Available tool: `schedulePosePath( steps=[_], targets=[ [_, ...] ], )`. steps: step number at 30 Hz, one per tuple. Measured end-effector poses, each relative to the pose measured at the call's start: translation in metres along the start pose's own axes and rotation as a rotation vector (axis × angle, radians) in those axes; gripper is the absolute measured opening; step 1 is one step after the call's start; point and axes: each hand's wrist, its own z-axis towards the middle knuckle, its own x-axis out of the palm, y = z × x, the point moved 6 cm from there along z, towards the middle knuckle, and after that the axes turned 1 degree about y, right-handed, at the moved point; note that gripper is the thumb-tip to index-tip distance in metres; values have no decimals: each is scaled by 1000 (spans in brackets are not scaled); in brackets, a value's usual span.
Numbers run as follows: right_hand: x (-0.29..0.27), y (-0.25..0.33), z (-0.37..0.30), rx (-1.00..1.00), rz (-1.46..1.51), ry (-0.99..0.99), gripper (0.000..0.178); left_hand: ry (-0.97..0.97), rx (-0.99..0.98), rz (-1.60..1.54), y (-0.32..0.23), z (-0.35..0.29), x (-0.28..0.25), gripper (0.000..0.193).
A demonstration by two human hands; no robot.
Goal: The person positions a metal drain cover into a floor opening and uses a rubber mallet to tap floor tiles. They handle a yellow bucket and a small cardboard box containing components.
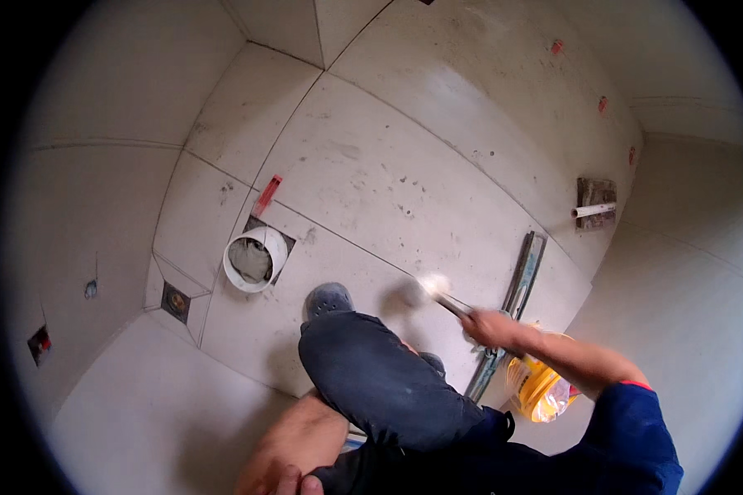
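My right hand (489, 327) is closed round the handle of a mallet (434, 285). Its pale head is smeared by motion and hangs over the light floor tile (363, 223), so contact cannot be told. At the lower edge, the fingers of my left hand (295, 483) lie against bare skin; most of that hand is out of the picture. My leg in dark trousers (380, 379) reaches forward, with a grey clog (329, 299) on the tile. Just beyond my right hand lies a long, dark metal rail tool (523, 276).
A white pipe-like container (270, 252) with grey stuffing stands at a square cutout, beside a red strip (267, 195). By my right forearm sits a yellow bucket or package (538, 389). A short white pipe (594, 210) crosses a dark square cutout. A small square opening (175, 303) is at left.
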Motion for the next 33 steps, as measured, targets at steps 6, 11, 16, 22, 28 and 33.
schedulePosePath(
  steps=[6, 11, 16, 22, 28, 33],
  targets=[
    [81, -97, -96, 312, 250, -39, 37, -52, -33, -36, 7, 3, -1, 53],
    [66, -35, -61, 142, 364, -259, 45, -64, 7, -14, -13, 9, -2, 53],
    [83, -62, -35, 191, 430, -533, 35, 178, -166, 177, -22, 12, 8, 55],
    [138, -113, -53, 88, 384, -780, 39, 53, 77, 67, -54, 50, -5, 56],
    [255, -167, -133, 26, 2817, -574, 47, 95, 79, 208, -82, 62, -7, 51],
    [247, -201, -169, -337, 3045, -1179, 70, 44, 13, 185, -84, 67, -14, 47]
  ],
)
